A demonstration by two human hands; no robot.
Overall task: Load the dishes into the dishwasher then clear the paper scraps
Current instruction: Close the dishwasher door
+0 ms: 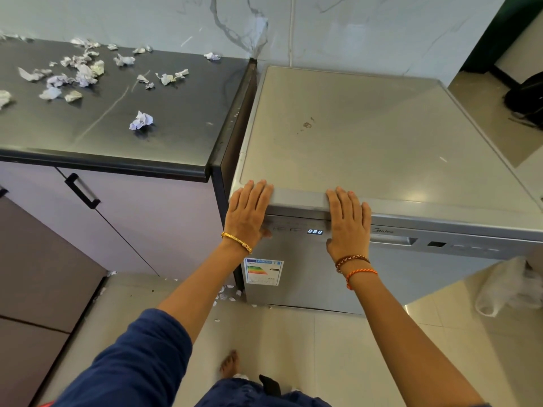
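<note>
A silver dishwasher (367, 136) stands right of the dark countertop (164, 121), its door closed and its display lit. My left hand (248, 212) lies flat against the top front edge and control panel at the left corner, fingers straight. My right hand (348, 221) presses flat on the same front edge beside the display, fingers straight. Several crumpled paper scraps (85, 71) are scattered over the countertop, with one larger ball (141, 120) nearer the front. No dishes are in view.
A white cabinet door with a black handle (82, 190) sits under the countertop. More paper bits (226, 293) lie on the tiled floor by the dishwasher's base. A white plastic bag (508, 289) lies on the floor at right. My bare foot (229, 362) is below.
</note>
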